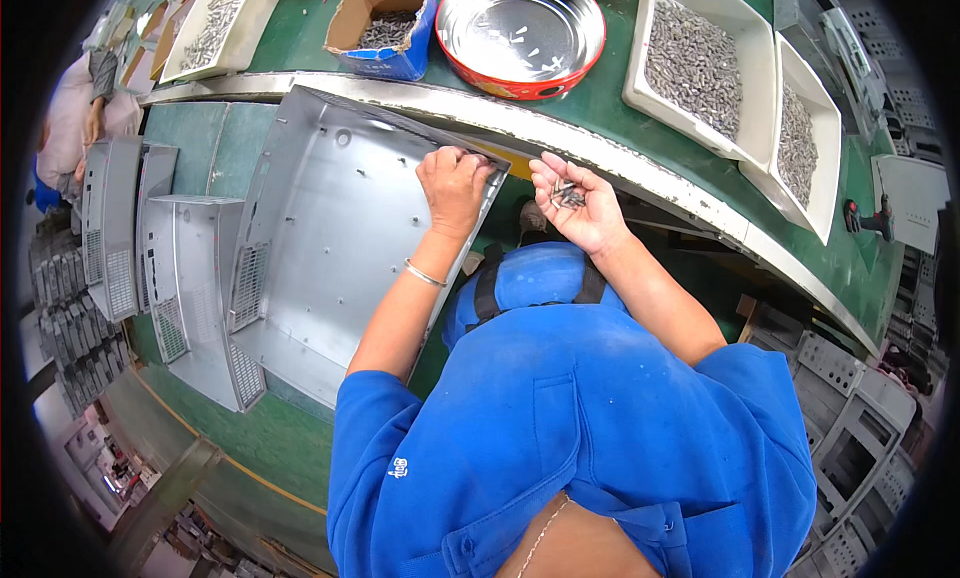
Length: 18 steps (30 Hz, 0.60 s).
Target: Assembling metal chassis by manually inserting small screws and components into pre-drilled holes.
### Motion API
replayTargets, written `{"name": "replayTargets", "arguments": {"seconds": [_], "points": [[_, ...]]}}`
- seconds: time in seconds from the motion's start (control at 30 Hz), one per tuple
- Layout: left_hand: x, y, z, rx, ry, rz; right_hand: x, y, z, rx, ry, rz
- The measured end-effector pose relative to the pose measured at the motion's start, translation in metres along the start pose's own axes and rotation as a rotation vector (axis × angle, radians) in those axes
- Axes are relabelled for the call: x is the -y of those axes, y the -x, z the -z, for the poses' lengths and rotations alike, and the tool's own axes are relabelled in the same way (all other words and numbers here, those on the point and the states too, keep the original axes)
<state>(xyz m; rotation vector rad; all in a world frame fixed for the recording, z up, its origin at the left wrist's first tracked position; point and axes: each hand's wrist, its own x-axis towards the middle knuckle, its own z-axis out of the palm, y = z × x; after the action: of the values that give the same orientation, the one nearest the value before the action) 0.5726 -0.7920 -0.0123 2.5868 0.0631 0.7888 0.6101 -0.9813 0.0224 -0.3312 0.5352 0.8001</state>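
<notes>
A large grey sheet-metal case (355, 218) lies to my left, its open side up, with small studs on its inner face and perforated vents in one wall. At its right far corner, the closed fingers of my left hand (450, 188) are bent over the edge. What they pinch, if anything, is hidden. Palm up and cupped, my right hand (597, 218) holds a small heap of metal pins (568, 194), just right of that corner and close to the bench edge.
On the green bench (600, 113) stand a red-rimmed round tin (520, 33), a blue cardboard box (385, 38) and white bins (690, 63) of small metal parts. A power screwdriver (870, 218) lies at far right. More metal cases (190, 268) stand left; another person (75, 128) is beyond.
</notes>
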Motion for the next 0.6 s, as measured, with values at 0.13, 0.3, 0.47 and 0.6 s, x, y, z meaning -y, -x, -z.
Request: {"name": "replayTargets", "arguments": {"seconds": [0.13, 0.3, 0.47, 0.6], "points": [[-0.0022, -0.0004, -0.0002, -0.016, 0.004, 0.013, 0.0003, 0.0004, -0.0001, -0.006, -0.002, 0.000], [-0.0020, -0.0010, -0.0022, -0.026, -0.010, -0.031, -0.0004, -0.0014, 0.0008, 0.004, -0.011, -0.003], [-0.0025, -0.0007, 0.0002, -0.034, -0.046, -0.043, -0.0001, -0.0024, 0.0003, -0.005, -0.001, 0.000], [-0.0041, 0.0011, 0.0054, -0.009, 0.056, -0.013, 0.0011, -0.0024, -0.0009, -0.001, 0.003, 0.006]]}}
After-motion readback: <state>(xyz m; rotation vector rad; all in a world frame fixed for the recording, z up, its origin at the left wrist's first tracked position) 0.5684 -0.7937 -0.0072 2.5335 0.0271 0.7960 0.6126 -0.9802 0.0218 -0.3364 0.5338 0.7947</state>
